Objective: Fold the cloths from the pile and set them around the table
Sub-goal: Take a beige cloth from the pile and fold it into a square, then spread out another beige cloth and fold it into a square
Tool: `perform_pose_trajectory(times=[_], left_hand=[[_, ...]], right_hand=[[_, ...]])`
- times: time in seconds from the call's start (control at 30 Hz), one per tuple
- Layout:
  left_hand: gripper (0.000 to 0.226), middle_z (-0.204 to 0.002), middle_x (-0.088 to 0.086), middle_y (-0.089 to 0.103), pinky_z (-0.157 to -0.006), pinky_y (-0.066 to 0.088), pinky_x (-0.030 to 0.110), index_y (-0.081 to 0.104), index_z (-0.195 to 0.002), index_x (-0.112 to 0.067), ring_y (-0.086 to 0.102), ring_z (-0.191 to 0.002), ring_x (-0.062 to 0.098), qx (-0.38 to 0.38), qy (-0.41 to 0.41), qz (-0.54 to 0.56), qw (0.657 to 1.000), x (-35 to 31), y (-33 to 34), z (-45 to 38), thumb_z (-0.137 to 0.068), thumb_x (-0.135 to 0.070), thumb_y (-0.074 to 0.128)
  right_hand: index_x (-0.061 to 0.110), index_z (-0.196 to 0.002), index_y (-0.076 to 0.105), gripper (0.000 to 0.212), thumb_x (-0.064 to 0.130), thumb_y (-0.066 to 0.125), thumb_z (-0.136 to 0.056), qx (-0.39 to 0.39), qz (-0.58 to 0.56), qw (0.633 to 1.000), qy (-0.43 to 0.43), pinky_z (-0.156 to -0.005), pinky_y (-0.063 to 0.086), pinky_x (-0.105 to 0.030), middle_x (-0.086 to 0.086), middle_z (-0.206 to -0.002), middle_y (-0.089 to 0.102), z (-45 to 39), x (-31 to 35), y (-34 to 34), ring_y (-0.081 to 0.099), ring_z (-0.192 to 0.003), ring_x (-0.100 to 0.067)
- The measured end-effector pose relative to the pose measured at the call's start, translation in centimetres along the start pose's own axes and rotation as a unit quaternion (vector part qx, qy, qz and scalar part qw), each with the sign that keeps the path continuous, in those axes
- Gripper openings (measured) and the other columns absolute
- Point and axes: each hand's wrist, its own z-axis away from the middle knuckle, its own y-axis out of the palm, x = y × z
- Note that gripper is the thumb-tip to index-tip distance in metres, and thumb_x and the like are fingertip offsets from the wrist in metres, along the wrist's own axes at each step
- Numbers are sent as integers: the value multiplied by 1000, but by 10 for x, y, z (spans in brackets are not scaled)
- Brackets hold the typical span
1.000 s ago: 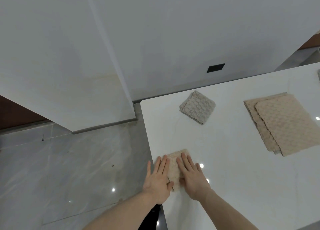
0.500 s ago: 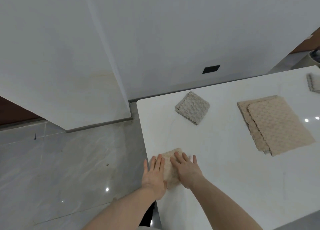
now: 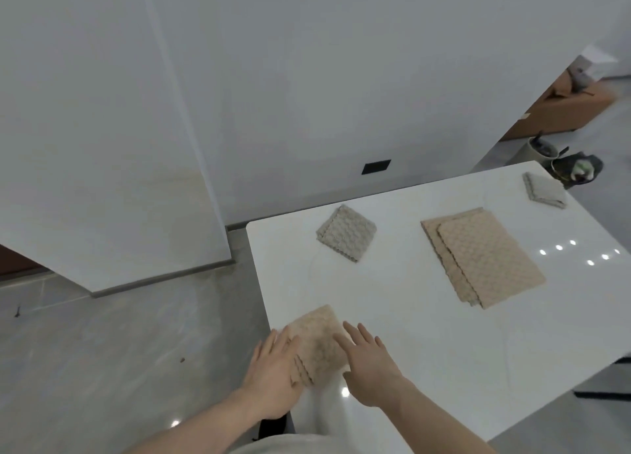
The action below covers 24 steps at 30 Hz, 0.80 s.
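Looking down, we see a folded beige cloth (image 3: 319, 342) lying at the near left corner of the white table (image 3: 426, 351), with our left hand (image 3: 276, 375) flat against its left edge and our right hand (image 3: 370, 368) flat at its right edge, fingers straight and gripping nothing. A folded grey cloth (image 3: 346, 237) sits near the far left corner, another grey cloth (image 3: 543, 190) at the far right, and the beige pile (image 3: 481, 257) lies between them.

A black rectangular wall plate (image 3: 377, 167) sits low on the white wall (image 3: 307, 78). Grey marble floor (image 3: 119, 351) spreads at left. Beyond the far right corner stand a pale bucket (image 3: 543, 148) and a brown cabinet (image 3: 563, 112).
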Motion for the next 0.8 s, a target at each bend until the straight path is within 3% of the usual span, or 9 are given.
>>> perform_pose_trajectory(times=[0.2, 0.4, 0.67, 0.8], left_hand=[[86, -169, -6, -17, -127, -6, 40, 2, -163, -28, -16, -156, 21, -19, 5, 0, 1000, -10, -1, 33, -92, -44, 47], [77, -170, -3, -11, -127, -5, 41, 13, -162, -29, -15, -157, 24, -79, -8, -5, 997, -59, -9, 32, -94, -40, 47], [77, -170, -3, -14, -127, -5, 41, 14, -162, -28, -15, -156, 23, -113, -66, 2, 991, -158, 20, 46, -94, -43, 47], [76, -170, -6, -11, -127, -4, 42, 17, -161, -31, -16, -156, 21, -137, -74, 51, 987, -221, 42, 64, -94, -42, 50]], right_hand=[[27, -161, 2, 81, 21, 53, -98, -2, -12, 1000, 8, -126, 7, -50, 2, -169, -9, 31, -12, 18, -8, -156, -30], [30, -161, 4, 79, 24, 51, -97, -20, -43, 999, -9, -127, 7, -47, 5, -169, -10, 47, -35, 23, -7, -156, -26], [27, -162, 5, 79, 27, 51, -98, -38, -70, 996, -34, -126, 11, -45, 5, -169, -10, 92, -140, 36, -5, -157, -26], [26, -162, 2, 79, 24, 50, -99, -24, -26, 999, -34, -126, 9, -48, 3, -169, -14, 127, -195, 45, -7, -156, -28]])
